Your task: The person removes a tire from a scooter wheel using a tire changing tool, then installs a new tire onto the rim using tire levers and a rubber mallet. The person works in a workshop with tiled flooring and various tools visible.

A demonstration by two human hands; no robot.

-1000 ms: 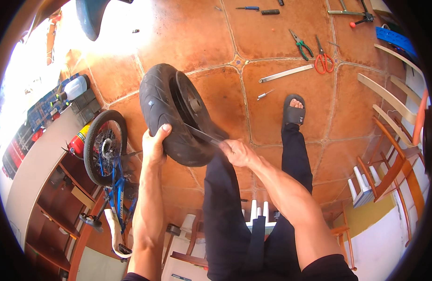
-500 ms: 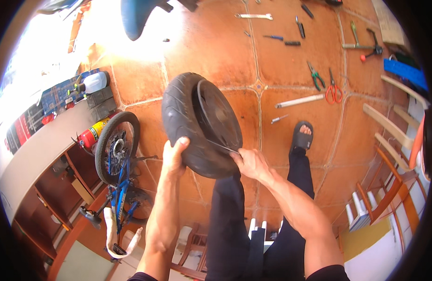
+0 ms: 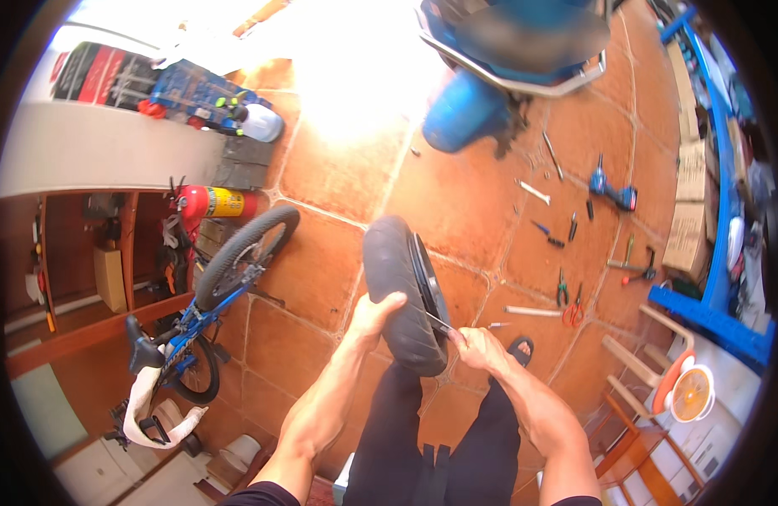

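Note:
A black tyre [image 3: 395,291] on a dark wheel rim [image 3: 431,278] stands tilted over my knees, its tread toward my left side. My left hand [image 3: 374,317] grips the tyre's tread, thumb lying across the top. In my right hand [image 3: 480,347] is a thin metal lever [image 3: 436,322], held in closed fingers. Its far end reaches the gap between tyre and rim; the very tip is hidden there.
Pliers [image 3: 562,288], red-handled scissors [image 3: 574,312], a wrench [image 3: 534,192] and a blue cordless drill [image 3: 612,187] lie on the tiles at right. A blue bicycle [image 3: 195,329] stands left, near a fire extinguisher [image 3: 212,202]. Ahead is a blue vehicle part [image 3: 465,114].
My view has swung, bringing more of the blue vehicle and shelving into sight. The wheel has turned more edge-on. Both hands keep their holds on tyre and lever.

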